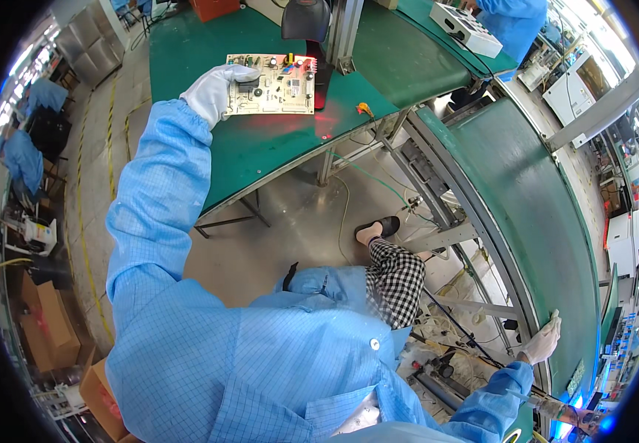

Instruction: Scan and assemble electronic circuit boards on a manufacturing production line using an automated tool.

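Note:
My left hand (220,90), in a white glove, grips the left edge of a pale circuit board (279,92). Its thumb lies over the board's face, among the mounted components. The board is above a green-topped table (242,159), below a dark scanner head (306,20), and red light falls along its right edge. Far off to the lower right, my right hand (543,341), also gloved, rests at the inner edge of a green conveyor belt (533,221). Its fingers are stretched out onto the belt, and nothing shows in them.
A metal post (345,33) stands on the table beside the scanner. An orange-yellow item (364,109) sits at the table's edge. Cables and hoses run under the conveyor frame (474,214). Cardboard boxes (50,325) stand at the left. Another person in blue (511,29) is at the back right.

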